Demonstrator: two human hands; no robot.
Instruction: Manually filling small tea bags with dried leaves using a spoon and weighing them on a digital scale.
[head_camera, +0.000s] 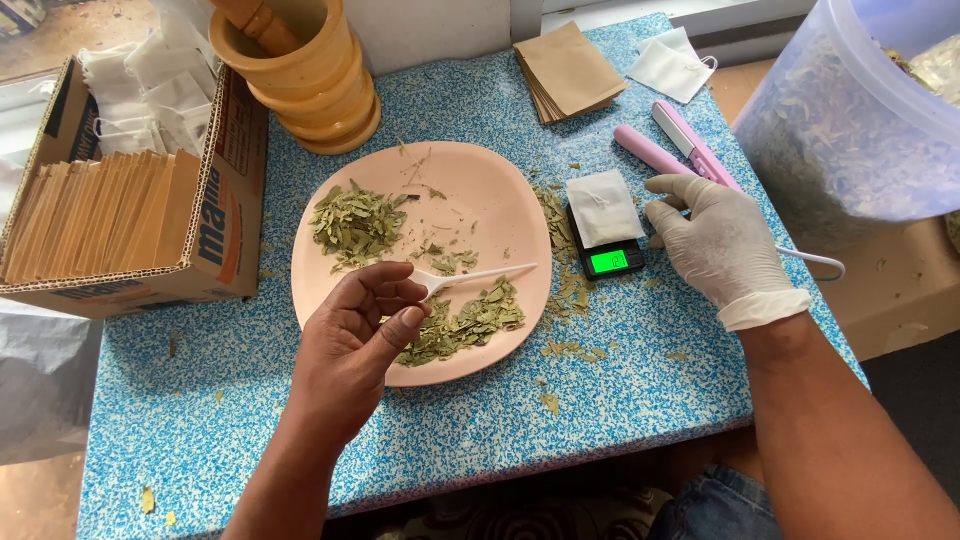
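Note:
My left hand (350, 345), bare, pinches the handle of a white plastic spoon (480, 275) held flat over a pink plate (500, 195). Two heaps of dried green leaves (355, 222) lie on that plate, one far left, one near the front edge under the spoon. My right hand (715, 240) wears a white glove and rests with fingers spread on the table beside a small black scale (610, 260) with a lit green display. A white tea bag (603, 207) lies on the scale. A pink heat sealer (675, 148) sits just beyond my right hand.
A cardboard box (215, 220) at left holds brown sachets and white tea bags. A wooden mortar with pestle (300, 75) stands behind the plate. Brown envelopes (568, 70) and a white bag (670, 65) lie at the back. A clear tub (850, 120) of leaves stands at right.

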